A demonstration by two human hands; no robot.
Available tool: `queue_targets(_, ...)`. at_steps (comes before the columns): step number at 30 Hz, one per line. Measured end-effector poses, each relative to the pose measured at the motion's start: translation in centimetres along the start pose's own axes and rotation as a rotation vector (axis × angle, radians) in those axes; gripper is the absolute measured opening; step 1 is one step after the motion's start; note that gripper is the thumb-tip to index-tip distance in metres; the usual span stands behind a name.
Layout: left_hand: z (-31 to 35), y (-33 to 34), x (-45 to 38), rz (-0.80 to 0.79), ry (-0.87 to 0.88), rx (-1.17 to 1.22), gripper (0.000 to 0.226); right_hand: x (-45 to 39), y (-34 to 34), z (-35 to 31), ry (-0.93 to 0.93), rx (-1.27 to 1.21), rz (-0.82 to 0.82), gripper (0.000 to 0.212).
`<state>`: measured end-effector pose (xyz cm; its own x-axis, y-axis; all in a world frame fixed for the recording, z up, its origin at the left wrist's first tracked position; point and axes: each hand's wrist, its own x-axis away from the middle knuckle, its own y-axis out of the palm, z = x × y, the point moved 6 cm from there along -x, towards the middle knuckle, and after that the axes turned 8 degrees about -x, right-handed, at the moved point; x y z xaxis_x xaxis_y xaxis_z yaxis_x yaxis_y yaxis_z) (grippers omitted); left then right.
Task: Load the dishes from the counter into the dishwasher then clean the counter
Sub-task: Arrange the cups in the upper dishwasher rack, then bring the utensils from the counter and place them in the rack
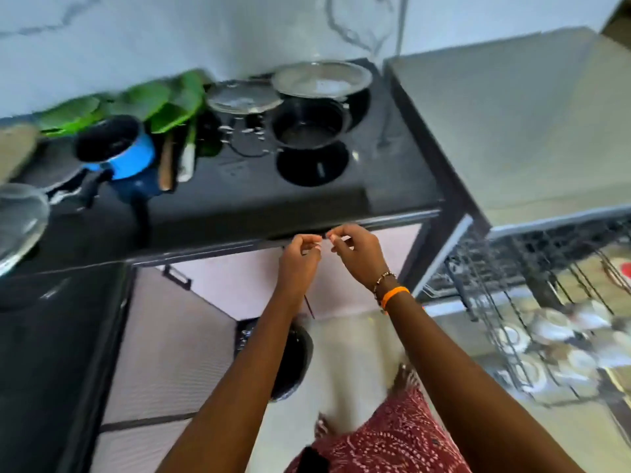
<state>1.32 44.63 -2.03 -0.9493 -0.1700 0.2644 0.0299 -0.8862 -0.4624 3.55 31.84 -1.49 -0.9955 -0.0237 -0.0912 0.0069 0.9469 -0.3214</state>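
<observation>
My left hand (300, 257) and my right hand (355, 254) are raised together in front of the black counter's front edge (239, 247). Their fingertips are curled and nearly meet, pinching something thin that is too small to make out. A dark thread (309, 307) hangs below my left wrist. On the counter stand a black pot (309, 126), a blue saucepan (119, 148), two glass lids (242, 97) (321, 80) and a glass bowl (17, 220) at the far left. To the right, the open dishwasher's rack (532, 302) holds several white dishes.
Green leaves (153, 104) and two utensil handles (177, 158) lie at the back left of the counter. A steel worktop (512, 114) stands above the dishwasher. A black bin (293, 356) sits on the floor under the counter by my feet.
</observation>
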Motion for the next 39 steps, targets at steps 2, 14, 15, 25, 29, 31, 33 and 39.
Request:
queue_targets(2,-0.8,-4.2,0.1,0.076,-0.008,0.063,0.018,-0.7,3.4,-2.8,-0.062,0.003,-0.067,0.014)
queue_targets(14,-3.8,-15.8,-3.4,0.295,-0.036,0.252,0.017,-6.1,14.8,-7.7,0.099,-0.387,-0.197,0.014)
queue_targets(15,-3.7,-16.3,-4.1,0.303,-0.033,0.27,0.017,-7.2,14.9,-7.3,0.164,-0.479,-0.151,0.015)
queue_targets(25,-1.7,-20.9,-13.9,0.467,-0.047,0.016,0.029,-18.0,18.4,-5.4,0.402,-0.505,-0.186,0.014)
queue_targets(29,-2.8,-24.1,-17.8,0.548,-0.13,-0.175,0.041,-21.8,22.5,-5.8,0.384,-0.362,-0.333,0.014)
queue_targets(31,-3.4,-24.9,-19.6,0.516,-0.182,-0.242,0.045,-23.5,24.4,-6.0,0.378,-0.329,-0.374,0.01)
queue_targets(33,-3.7,-25.2,-20.9,0.483,-0.207,-0.289,0.05,-24.9,26.1,-6.1,0.377,-0.301,-0.397,0.023)
queue_targets(39,-2.7,-25.4,-23.0,0.44,-0.17,-0.465,0.046,-28.3,29.5,-7.3,0.276,-0.054,-0.365,0.043)
